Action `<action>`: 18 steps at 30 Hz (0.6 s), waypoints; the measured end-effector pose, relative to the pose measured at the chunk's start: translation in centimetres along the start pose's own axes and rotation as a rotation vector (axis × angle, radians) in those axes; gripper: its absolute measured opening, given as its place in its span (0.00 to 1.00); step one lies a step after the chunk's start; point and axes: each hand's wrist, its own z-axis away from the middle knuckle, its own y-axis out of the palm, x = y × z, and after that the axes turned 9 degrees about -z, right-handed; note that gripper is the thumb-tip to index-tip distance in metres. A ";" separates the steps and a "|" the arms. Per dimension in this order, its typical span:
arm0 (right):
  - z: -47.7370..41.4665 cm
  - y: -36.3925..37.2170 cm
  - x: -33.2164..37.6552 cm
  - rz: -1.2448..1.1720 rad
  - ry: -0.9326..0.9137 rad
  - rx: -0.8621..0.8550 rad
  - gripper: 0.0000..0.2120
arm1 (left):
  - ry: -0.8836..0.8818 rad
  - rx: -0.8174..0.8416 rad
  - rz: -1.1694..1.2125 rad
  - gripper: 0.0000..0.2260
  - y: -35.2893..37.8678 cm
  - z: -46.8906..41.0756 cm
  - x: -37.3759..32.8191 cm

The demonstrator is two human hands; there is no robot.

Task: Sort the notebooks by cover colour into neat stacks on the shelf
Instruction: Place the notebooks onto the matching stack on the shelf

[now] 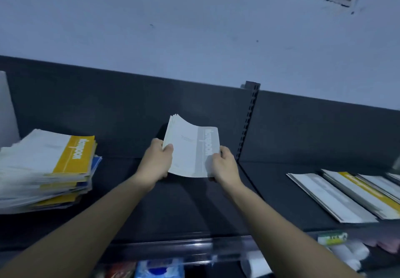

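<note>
A small bundle of grey-banded notebooks (190, 148) is held just above the dark shelf (184, 208), its far corner curling upward. My left hand (157, 163) grips the bundle's left edge, thumb on top. At the right edge my right hand (223, 165) grips the grey band. On the left of the shelf lies a thick mixed stack of notebooks (45, 169) with a yellow-banded one on top and blue and yellow edges showing beneath.
Several notebooks, grey-banded (329, 197) and yellow-banded (365, 191), lie fanned out on the right shelf section. A slotted upright (249, 122) divides the two sections. The shelf's clear front rail (184, 249) runs below, with packaged goods (160, 269) on the lower level.
</note>
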 end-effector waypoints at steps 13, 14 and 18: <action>-2.5 -20.9 -3.9 0.228 -0.025 -0.138 0.06 | 0.022 0.196 -0.087 0.07 19.5 2.3 -7.6; -2.6 -22.3 -4.3 0.268 -0.027 -0.148 0.07 | 0.024 0.221 -0.120 0.07 20.8 2.4 -7.9; -3.4 -26.9 -5.8 0.372 0.012 -0.179 0.11 | 0.044 0.316 -0.234 0.08 25.0 2.3 -9.2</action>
